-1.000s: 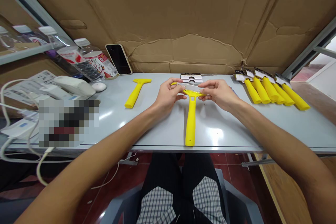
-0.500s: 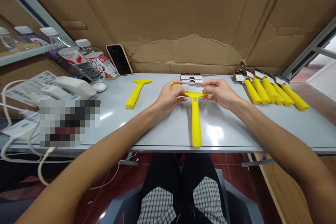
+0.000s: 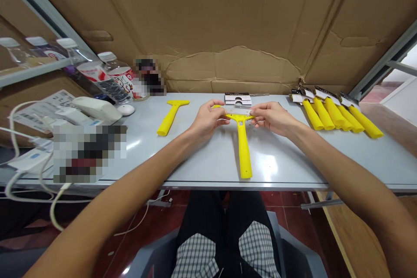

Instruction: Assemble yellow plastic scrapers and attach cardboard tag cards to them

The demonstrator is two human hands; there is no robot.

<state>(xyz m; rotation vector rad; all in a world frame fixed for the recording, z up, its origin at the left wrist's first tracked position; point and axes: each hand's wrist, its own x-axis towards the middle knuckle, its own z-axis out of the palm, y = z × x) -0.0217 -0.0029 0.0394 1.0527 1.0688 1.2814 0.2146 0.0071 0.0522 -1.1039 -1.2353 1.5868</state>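
Note:
Between my two hands is a yellow scraper handle (image 3: 244,152), its wide head up and its grip pointing toward me. A thin metal blade (image 3: 239,111) lies along the head. My left hand (image 3: 208,120) pinches the left end of the head, and my right hand (image 3: 272,118) pinches the right end; the fingertips partly hide both ends. Just behind them lie black-and-white cards (image 3: 237,97). Small bits (image 3: 254,127) sit on the table under my right fingers. Part of another yellow piece (image 3: 217,106) shows behind my left fingers.
A second yellow handle (image 3: 172,117) lies to the left. Several yellow handles with card tops (image 3: 334,113) are lined up at the right. Bottles (image 3: 122,76), a white mouse (image 3: 126,109) and white cables (image 3: 14,130) crowd the left side. Cardboard (image 3: 228,21) stands behind the table (image 3: 202,165).
The lower end of the held handle has swung slightly right and up. Both hands keep their pinch on the head. The view has shifted a little.

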